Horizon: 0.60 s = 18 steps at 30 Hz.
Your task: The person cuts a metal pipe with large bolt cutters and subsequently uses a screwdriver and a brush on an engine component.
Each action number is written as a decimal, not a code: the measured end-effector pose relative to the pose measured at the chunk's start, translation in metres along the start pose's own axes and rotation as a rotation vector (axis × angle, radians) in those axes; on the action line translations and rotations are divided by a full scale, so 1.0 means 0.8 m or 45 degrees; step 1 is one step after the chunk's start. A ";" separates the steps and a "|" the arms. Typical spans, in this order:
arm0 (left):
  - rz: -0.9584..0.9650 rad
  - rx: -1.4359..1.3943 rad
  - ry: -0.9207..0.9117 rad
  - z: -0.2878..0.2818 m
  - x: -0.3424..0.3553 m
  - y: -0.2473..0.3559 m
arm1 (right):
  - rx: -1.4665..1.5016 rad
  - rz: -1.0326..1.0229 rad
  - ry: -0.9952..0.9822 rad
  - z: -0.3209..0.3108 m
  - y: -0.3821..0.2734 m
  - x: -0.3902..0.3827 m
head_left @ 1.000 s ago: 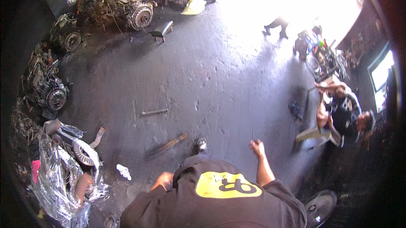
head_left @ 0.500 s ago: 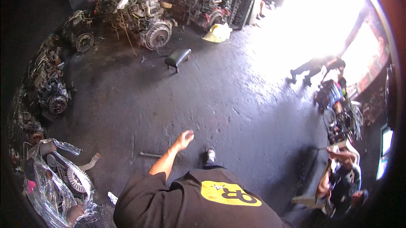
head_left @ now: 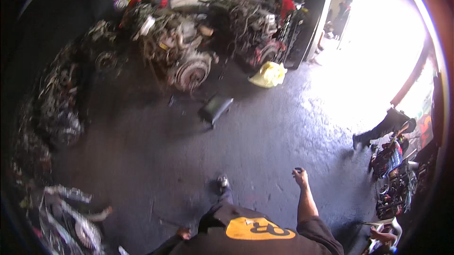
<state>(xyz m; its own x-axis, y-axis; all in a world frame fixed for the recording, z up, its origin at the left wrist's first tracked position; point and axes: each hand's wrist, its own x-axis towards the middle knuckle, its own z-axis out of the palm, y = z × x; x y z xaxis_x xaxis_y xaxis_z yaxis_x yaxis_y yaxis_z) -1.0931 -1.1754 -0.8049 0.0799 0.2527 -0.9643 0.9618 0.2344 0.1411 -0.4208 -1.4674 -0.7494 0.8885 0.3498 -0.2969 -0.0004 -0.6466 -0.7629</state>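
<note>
My right hand (head_left: 301,177) swings out over the dark floor right of my body, fingers curled round something small and dark that I cannot make out. My left hand (head_left: 184,233) is low beside my dark shirt, partly behind it and blurred, so its fingers are unclear. One of my shoes (head_left: 222,183) is on the floor between the hands. A low padded stool (head_left: 216,109) stands ahead, before a large engine (head_left: 187,61) and a yellow bag (head_left: 268,74).
More greasy engines (head_left: 61,99) line the left wall. Plastic-wrapped parts (head_left: 71,222) lie at lower left. On the right, a person (head_left: 388,125) bends near motorbike parts (head_left: 395,184), with another person (head_left: 383,236) at the lower edge. A bright doorway (head_left: 378,28) opens at upper right.
The view has advanced and turned, bringing the stool and engines nearer. My arms have swung, the right one now forward, the left back. The bending person and seated person now appear farther down the right side.
</note>
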 end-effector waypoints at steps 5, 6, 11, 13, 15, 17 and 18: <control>0.754 0.330 0.091 -0.129 0.117 0.359 | 0.204 -0.075 -0.169 0.019 -0.065 0.082; 0.958 0.028 0.408 -0.179 0.120 0.398 | 0.490 0.231 -0.265 0.061 -0.100 0.065; 1.471 -0.914 0.191 -0.295 0.114 0.756 | 0.240 0.879 -0.412 0.060 -0.010 0.073; 1.463 -0.901 0.203 -0.329 0.115 0.818 | 0.236 1.031 -0.438 0.071 -0.028 0.098; 1.534 -0.655 0.270 -0.354 0.139 0.879 | 0.249 1.045 -0.429 0.082 -0.049 0.154; 1.481 -0.692 0.314 -0.364 0.172 0.896 | 0.268 1.012 -0.422 0.089 -0.067 0.225; 1.289 -0.715 0.292 -0.369 0.190 0.895 | 0.316 0.951 -0.413 0.095 -0.076 0.267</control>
<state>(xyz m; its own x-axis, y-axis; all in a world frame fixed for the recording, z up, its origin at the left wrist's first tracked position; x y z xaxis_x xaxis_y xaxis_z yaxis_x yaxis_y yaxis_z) -0.4697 -0.6921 -0.7845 0.6363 0.7103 -0.3012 0.2324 0.1958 0.9527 -0.2661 -1.3022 -0.8102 0.4396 0.0917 -0.8935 -0.6688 -0.6306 -0.3938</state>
